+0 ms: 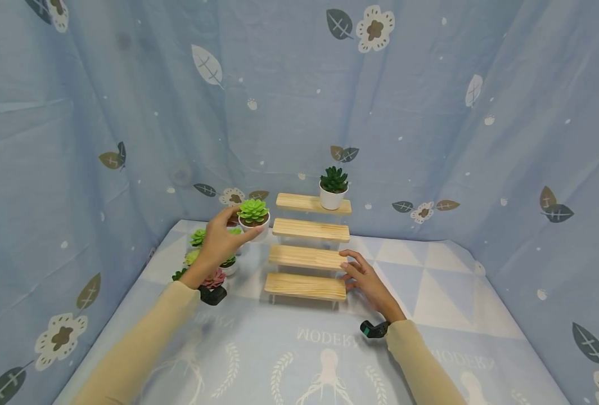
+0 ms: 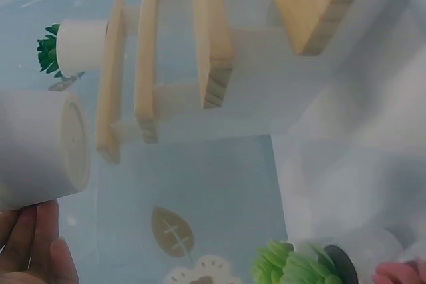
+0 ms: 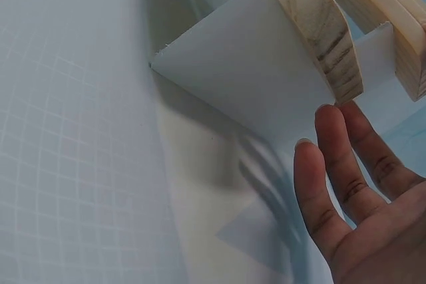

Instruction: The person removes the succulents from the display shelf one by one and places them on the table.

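My left hand [image 1: 217,246] grips a white-potted light green succulent [image 1: 253,214], raised just left of the wooden shelf stand [image 1: 306,257]. In the left wrist view the smooth underside of its white pot [image 2: 41,151] shows, with the fingertips [image 2: 46,224] beneath it. On the right end of the top board sits a dark green succulent [image 1: 333,194] in a white pot. My right hand [image 1: 369,282] is at the right ends of the lower boards. From the right wrist, its loosely bent fingers [image 3: 331,128] reach right up to a board's end [image 3: 336,64].
Several more potted succulents, green and pink [image 1: 213,279], cluster on the table left of the stand, partly hidden behind my left forearm. The stand has stepped boards on pale side panels [image 3: 226,64]. A patterned blue curtain [image 1: 289,112] closes off the back and sides.
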A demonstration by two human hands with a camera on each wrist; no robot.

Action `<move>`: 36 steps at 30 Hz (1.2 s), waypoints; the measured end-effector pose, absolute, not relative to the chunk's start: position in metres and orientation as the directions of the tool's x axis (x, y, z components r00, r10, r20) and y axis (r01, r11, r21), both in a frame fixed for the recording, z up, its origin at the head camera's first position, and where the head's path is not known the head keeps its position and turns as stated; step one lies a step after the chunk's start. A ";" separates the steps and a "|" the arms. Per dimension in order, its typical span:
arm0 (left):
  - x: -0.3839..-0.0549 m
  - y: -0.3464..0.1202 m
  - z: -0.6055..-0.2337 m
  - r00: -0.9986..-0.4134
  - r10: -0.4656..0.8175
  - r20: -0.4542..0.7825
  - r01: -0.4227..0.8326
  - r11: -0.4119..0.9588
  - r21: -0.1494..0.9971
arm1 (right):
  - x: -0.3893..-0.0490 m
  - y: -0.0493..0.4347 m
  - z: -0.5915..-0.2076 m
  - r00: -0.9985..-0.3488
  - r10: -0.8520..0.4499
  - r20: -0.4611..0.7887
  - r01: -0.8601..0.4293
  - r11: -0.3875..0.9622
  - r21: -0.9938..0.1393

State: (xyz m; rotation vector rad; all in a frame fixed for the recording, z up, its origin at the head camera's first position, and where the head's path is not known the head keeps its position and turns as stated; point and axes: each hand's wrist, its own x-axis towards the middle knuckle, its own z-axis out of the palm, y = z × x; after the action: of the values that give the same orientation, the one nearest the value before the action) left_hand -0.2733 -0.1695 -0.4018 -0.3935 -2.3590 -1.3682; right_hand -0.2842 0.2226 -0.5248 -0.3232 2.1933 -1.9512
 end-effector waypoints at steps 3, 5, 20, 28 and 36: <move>-0.271 -0.173 -0.403 -0.897 0.044 0.441 0.403 0.494 0.770 | -0.284 0.224 -0.525 -0.958 -0.286 0.009 -0.044 0.113 -0.993; -0.270 -0.175 -0.404 -0.899 0.043 0.437 0.398 0.498 0.770 | -0.284 0.225 -0.524 -0.958 -0.287 0.012 -0.047 0.116 -0.992; -0.261 -0.187 -0.410 -0.895 0.068 0.441 0.411 0.511 0.755 | -0.285 0.224 -0.524 -0.961 -0.275 0.011 -0.046 0.120 -0.992; -0.251 -0.198 -0.412 -0.918 0.047 0.394 0.356 0.536 0.765 | -0.282 0.222 -0.524 -0.961 -0.276 0.008 -0.042 0.116 -0.992; -0.244 -0.209 -0.423 -0.924 0.040 0.381 0.342 0.536 0.772 | -0.281 0.222 -0.525 -0.962 -0.272 0.006 -0.037 0.112 -0.993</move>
State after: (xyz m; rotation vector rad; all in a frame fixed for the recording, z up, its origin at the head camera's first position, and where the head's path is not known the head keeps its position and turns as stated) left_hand -0.2445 -0.2086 -0.4226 -0.3169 -2.4598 -1.3382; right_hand -0.2810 0.2216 -0.5251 -0.3105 2.2027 -1.9579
